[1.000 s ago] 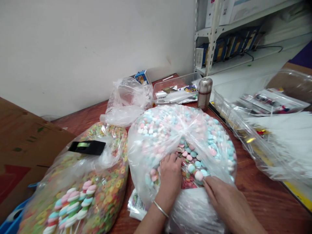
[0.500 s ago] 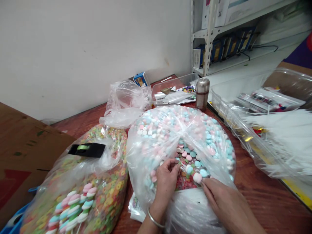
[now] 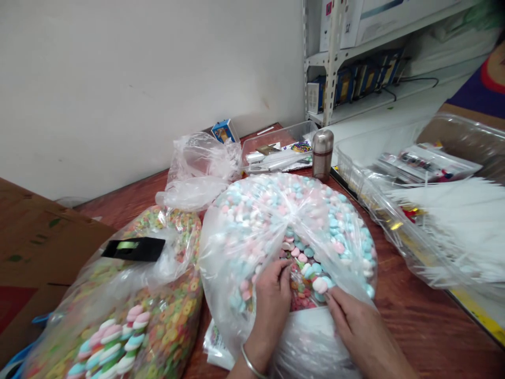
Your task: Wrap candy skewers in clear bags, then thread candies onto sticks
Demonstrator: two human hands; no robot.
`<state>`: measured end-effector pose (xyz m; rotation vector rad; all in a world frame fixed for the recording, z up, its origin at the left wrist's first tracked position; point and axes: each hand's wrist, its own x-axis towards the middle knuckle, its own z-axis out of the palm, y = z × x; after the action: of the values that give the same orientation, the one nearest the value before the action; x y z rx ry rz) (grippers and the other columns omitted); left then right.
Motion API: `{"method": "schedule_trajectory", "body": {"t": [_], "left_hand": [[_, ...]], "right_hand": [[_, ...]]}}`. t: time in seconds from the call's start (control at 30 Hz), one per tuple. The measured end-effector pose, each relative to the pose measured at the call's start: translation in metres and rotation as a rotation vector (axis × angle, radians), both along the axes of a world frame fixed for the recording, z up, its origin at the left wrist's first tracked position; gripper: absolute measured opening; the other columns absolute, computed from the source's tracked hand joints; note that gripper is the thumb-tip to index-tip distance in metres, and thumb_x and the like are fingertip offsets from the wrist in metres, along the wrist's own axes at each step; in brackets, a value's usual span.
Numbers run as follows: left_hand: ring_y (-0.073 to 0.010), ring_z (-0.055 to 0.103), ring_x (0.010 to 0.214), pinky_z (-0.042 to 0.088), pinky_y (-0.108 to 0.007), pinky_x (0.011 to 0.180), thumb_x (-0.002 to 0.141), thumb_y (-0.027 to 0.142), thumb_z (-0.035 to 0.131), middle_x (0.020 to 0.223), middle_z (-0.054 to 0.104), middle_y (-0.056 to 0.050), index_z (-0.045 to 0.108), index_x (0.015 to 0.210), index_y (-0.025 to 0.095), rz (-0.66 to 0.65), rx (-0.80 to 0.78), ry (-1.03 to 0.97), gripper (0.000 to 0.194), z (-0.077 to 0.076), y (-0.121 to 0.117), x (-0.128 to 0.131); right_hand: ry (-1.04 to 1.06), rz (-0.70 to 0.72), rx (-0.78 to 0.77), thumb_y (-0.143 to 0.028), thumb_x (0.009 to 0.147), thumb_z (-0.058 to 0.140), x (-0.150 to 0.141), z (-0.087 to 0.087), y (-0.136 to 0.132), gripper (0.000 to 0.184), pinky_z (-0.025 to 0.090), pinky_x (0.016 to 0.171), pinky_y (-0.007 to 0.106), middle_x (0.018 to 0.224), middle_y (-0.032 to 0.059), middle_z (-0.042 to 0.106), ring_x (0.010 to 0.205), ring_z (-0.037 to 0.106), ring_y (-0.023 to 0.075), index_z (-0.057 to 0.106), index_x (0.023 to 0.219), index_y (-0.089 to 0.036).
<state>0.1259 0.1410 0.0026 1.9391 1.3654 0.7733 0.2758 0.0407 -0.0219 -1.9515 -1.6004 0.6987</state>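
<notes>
Over the open mouth of a clear bag of pink, blue and white button-shaped candies, both my hands work close together. My left hand, with a bangle at the wrist, is closed in a pinch at the left end of a candy skewer strung with green, blue and pink-white pieces. Its thin stick is mostly hidden by the fingers. Thumb and forefinger of my right hand are closed at the skewer's right end, against the pink-white candy. Red ring candies show just below the skewer.
Finished-looking candy skewers lie on a bag of ring candies at left, near a black holder. A clear tray of white sticks stands right. Behind are a steel flask and a cardboard box is far left.
The view has shifted slightly. My hands stay over the bag opening; the candies on the skewer now sit closer together, and the end candy has turned a little.
</notes>
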Motion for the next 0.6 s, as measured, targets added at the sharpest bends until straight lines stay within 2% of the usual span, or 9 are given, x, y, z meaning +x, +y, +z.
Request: {"method": "schedule_trajectory", "body": {"t": [0.07, 0.17, 0.27, 0.43, 0.5, 0.6], "left_hand": [[-0.0207, 0.064, 0.094, 0.048, -0.033, 0.086, 0.092, 0.018, 0.052, 0.1, 0.071, -0.005, 0.071, 0.096, 0.022, -0.068, 0.155, 0.27, 0.019, 0.001, 0.01, 0.004], [-0.0237, 0.061, 0.094, 0.047, -0.036, 0.085, 0.09, 0.012, 0.052, 0.1, 0.067, -0.007, 0.068, 0.101, 0.02, -0.138, 0.245, 0.614, 0.021, -0.002, 0.023, 0.014], [-0.0272, 0.061, 0.093, 0.046, -0.039, 0.082, 0.087, 0.006, 0.05, 0.099, 0.066, -0.011, 0.066, 0.108, 0.015, -0.122, 0.235, 0.688, 0.027, -0.007, 0.029, 0.022], [-0.0248, 0.062, 0.093, 0.044, -0.037, 0.084, 0.089, 0.01, 0.049, 0.102, 0.068, -0.009, 0.068, 0.101, 0.018, -0.09, 0.205, 0.617, 0.023, -0.002, 0.03, 0.025], [-0.0229, 0.06, 0.096, 0.042, -0.035, 0.087, 0.089, 0.015, 0.053, 0.105, 0.068, -0.006, 0.069, 0.095, 0.021, -0.033, 0.082, 0.376, 0.018, 0.005, 0.03, 0.021], [-0.0211, 0.06, 0.088, 0.042, -0.033, 0.084, 0.08, 0.022, 0.065, 0.092, 0.07, -0.004, 0.071, 0.083, 0.021, 0.11, -0.248, -0.129, 0.007, 0.012, 0.029, 0.014]], "right_hand": [[0.056, -0.031, 0.026, -0.038, 0.1, 0.029, 0.003, 0.0, -0.001, 0.037, 0.033, 0.059, 0.029, 0.065, 0.0004, 0.061, 0.061, 0.06, 0.0196, 0.05, 0.074, -0.024], [0.125, -0.052, 0.029, -0.042, 0.1, 0.03, 0.008, 0.0, -0.003, 0.037, 0.033, 0.06, 0.029, 0.067, 0.0004, 0.061, 0.062, 0.06, 0.0192, 0.051, 0.075, -0.024], [0.18, -0.061, 0.013, -0.044, 0.1, 0.031, 0.011, 0.0, -0.004, 0.037, 0.034, 0.062, 0.029, 0.07, 0.0013, 0.064, 0.065, 0.06, 0.0195, 0.054, 0.078, -0.023], [0.204, -0.071, 0.014, -0.046, 0.1, 0.031, 0.013, -0.001, -0.005, 0.039, 0.036, 0.064, 0.029, 0.072, 0.0022, 0.064, 0.068, 0.06, 0.0198, 0.055, 0.079, -0.023], [0.226, -0.07, 0.019, -0.046, 0.1, 0.03, 0.014, 0.001, -0.006, 0.039, 0.037, 0.064, 0.028, 0.073, 0.002, 0.064, 0.067, 0.061, 0.0193, 0.055, 0.08, -0.023], [0.26, -0.053, 0.011, -0.046, 0.1, 0.03, 0.014, 0.003, -0.008, 0.039, 0.037, 0.064, 0.028, 0.074, 0.002, 0.065, 0.068, 0.061, 0.0187, 0.055, 0.081, -0.024]]}}
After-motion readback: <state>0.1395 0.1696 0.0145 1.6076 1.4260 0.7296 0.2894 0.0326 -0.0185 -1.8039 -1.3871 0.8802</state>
